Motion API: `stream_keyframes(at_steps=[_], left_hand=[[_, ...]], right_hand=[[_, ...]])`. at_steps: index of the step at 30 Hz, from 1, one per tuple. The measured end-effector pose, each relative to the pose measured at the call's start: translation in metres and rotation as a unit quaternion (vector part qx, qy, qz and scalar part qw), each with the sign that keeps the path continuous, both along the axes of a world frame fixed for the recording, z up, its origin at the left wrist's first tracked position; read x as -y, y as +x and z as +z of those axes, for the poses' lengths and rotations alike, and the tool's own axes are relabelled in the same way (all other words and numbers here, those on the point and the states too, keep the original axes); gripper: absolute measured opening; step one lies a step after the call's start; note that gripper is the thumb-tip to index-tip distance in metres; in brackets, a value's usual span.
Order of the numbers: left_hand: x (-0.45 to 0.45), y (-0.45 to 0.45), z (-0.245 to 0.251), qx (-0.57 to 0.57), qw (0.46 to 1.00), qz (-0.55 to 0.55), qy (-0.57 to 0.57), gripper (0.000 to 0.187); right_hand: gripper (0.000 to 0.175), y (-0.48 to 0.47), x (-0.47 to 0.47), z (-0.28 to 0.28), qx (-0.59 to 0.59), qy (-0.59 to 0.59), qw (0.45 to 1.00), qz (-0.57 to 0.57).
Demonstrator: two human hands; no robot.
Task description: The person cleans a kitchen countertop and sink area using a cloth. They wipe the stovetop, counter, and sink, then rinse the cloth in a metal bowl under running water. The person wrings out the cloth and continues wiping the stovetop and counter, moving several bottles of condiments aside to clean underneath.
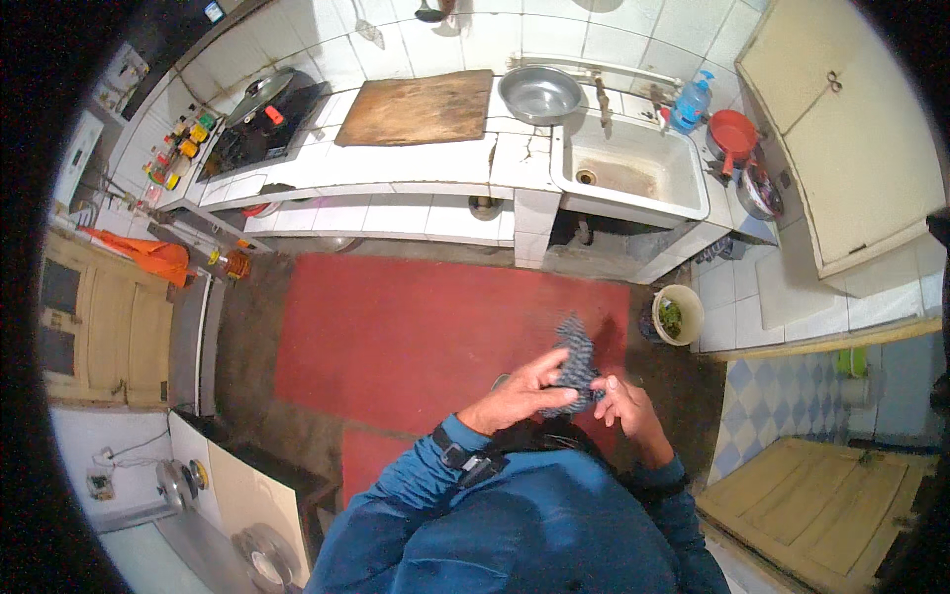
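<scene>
A grey-and-dark patterned cloth (pixel 576 362) is bunched in front of my body, above the red floor mat. My left hand (pixel 512 393) grips it from the left, with the thumb across its lower part and the fingers along its side. At the cloth's lower right edge, my right hand (pixel 631 410) has its fingertips on a dark bit of the fabric, its other fingers curled loosely. One end of the cloth points up and away from me. The folds hide part of the left fingers.
A red mat (pixel 415 327) covers the floor. Ahead runs a tiled counter with a wooden cutting board (pixel 419 108), a metal basin (pixel 540 93), a sink (pixel 631 167) and a cooktop (pixel 274 137). A bucket (pixel 679 315) holding greens stands right, near a wooden door (pixel 816 505).
</scene>
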State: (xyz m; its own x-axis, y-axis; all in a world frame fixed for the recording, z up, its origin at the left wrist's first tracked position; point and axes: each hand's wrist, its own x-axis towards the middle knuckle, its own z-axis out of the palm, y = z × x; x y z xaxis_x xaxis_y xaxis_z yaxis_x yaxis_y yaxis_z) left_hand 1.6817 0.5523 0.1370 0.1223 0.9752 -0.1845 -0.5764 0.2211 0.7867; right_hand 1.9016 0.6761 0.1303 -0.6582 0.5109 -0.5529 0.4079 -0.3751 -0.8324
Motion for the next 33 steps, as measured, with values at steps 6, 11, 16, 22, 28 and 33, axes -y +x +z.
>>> stream_keyframes(at_steps=[6, 11, 16, 22, 28, 33], left_hand=[[0.004, -0.008, 0.006, -0.07, 0.995, -0.076, 0.012, 0.056], [0.006, -0.012, -0.023, -0.134, 0.99, -0.048, -0.019, 0.032], [0.018, -0.021, -0.052, 0.025, 0.987, 0.141, -0.077, 0.011], [0.04, -0.044, -0.065, -0.093, 0.951, 0.246, -0.162, 0.016], [0.038, -0.055, -0.058, -0.183, 0.944, 0.257, -0.095, 0.038], [0.022, -0.039, -0.025, -0.263, 0.961, 0.085, 0.006, 0.093]], right_hand=[[0.031, -0.023, 0.016, 0.009, -0.111, 0.051, 0.992, -0.021], [0.018, -0.033, 0.018, 0.032, -0.045, -0.014, 0.996, -0.069], [0.014, -0.034, 0.016, 0.046, -0.047, 0.053, 0.981, -0.183], [0.02, -0.024, -0.002, 0.052, -0.196, 0.097, 0.943, -0.251], [0.027, -0.026, -0.012, 0.06, -0.04, 0.223, 0.961, -0.155], [0.032, -0.044, 0.0, 0.074, -0.094, 0.277, 0.955, -0.043]])
